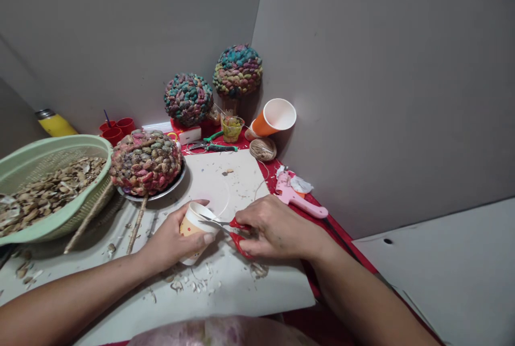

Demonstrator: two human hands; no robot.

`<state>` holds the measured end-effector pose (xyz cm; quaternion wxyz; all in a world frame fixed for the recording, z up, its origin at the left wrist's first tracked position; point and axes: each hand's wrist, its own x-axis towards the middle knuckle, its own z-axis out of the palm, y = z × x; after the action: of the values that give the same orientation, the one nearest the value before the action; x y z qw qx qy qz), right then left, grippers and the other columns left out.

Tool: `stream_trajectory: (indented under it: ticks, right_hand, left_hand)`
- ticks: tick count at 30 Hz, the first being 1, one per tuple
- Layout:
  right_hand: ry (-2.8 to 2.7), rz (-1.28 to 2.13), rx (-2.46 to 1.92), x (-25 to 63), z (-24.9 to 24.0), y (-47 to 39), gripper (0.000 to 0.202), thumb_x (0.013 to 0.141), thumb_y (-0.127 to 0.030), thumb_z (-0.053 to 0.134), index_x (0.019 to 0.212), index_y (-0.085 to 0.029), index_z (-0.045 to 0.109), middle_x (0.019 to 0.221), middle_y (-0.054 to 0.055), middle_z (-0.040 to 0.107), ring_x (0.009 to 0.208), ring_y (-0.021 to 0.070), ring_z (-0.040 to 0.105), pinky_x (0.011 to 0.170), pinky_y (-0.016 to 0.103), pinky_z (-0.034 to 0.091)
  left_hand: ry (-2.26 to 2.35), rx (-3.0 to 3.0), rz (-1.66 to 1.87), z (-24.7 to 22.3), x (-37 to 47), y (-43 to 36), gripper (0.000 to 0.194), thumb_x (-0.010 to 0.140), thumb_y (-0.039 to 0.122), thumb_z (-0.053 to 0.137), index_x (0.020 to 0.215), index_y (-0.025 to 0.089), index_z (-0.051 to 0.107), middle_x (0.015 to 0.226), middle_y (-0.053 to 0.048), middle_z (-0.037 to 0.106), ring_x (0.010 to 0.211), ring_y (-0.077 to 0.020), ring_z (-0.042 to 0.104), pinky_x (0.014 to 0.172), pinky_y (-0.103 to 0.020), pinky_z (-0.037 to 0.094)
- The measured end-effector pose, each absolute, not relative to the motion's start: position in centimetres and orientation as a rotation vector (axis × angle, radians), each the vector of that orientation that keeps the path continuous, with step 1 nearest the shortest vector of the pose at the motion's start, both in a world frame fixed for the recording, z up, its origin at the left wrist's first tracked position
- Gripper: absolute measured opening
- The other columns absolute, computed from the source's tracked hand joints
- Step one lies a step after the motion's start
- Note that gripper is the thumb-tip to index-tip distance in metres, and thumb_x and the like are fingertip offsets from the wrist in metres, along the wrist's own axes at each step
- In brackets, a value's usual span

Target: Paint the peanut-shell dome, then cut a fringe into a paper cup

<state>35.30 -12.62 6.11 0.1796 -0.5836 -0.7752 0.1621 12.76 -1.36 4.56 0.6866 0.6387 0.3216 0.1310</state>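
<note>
My left hand [177, 238] is wrapped round a small paper cup [193, 226] with a cream and orange pattern, tilted with its mouth up and to the right. Red-handled scissors [241, 238] are in my right hand [273, 228], fingers closed on the handles. The scissor blades lie at the cup's rim, and a thin white strip curls up beside them. Under both hands is a pale board [277, 287] strewn with small shell bits.
A green basket [60, 145] of shells stands left, beside a pinkish shell-covered ball [147, 163] on a stick. Behind are two colourful balls [237, 71], green-handled pliers [215, 147], twine [263, 149] and an orange cup [263, 123]. A pink glue gun [298, 198] lies right.
</note>
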Motion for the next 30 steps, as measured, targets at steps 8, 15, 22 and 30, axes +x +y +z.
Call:
stream_trajectory:
  ticks: [8, 15, 22, 30]
  right_hand:
    - [-2.166, 0.378, -1.591, 35.1, 5.7, -12.5, 0.020, 0.077, -0.026, 0.065, 0.061, -0.019, 0.056, 0.052, -0.003, 0.054, 0.051, 0.0106, 0.039, 0.056, 0.028, 0.021]
    - [-2.164, 0.396, -1.513, 35.3, 5.4, -12.6, 0.022, 0.078, -0.024, 0.064, 0.060, -0.019, 0.052, 0.052, -0.005, 0.051, 0.051, 0.0099, 0.035, 0.056, 0.027, 0.021]
    - [-2.213, 0.404, -1.573, 35.1, 6.0, -12.5, 0.024, 0.084, -0.026, 0.067, 0.063, -0.019, 0.056, 0.054, -0.004, 0.053, 0.052, 0.0105, 0.038, 0.056, 0.027, 0.022]
    - [-2.134, 0.365, -1.565, 34.9, 5.4, -12.5, 0.024, 0.073, -0.029, 0.069, 0.058, -0.019, 0.054, 0.052, -0.003, 0.055, 0.052, 0.0104, 0.038, 0.057, 0.028, 0.020]
  left_hand:
    - [0.739, 1.505, 0.305, 4.5, 12.9, -1.6, 0.074, 0.068, 0.045, 0.085, 0.131, 0.018, 0.058, 0.097, -0.003, 0.070, 0.079, -0.0191, 0.059, 0.075, -0.031, 0.047]
    - [0.745, 1.542, 0.327, 4.5, 12.7, -1.5, 0.076, 0.071, 0.045, 0.085, 0.134, 0.015, 0.057, 0.099, -0.004, 0.071, 0.079, -0.0188, 0.060, 0.073, -0.029, 0.048]
    - [0.755, 1.568, 0.335, 4.2, 12.5, -1.3, 0.078, 0.072, 0.047, 0.085, 0.138, 0.017, 0.056, 0.103, -0.005, 0.072, 0.082, -0.0211, 0.064, 0.074, -0.031, 0.051]
    - [0.806, 1.688, 0.387, 5.3, 13.0, -2.1, 0.078, 0.068, 0.043, 0.082, 0.136, 0.013, 0.057, 0.112, -0.011, 0.074, 0.096, -0.0268, 0.066, 0.086, -0.036, 0.054]
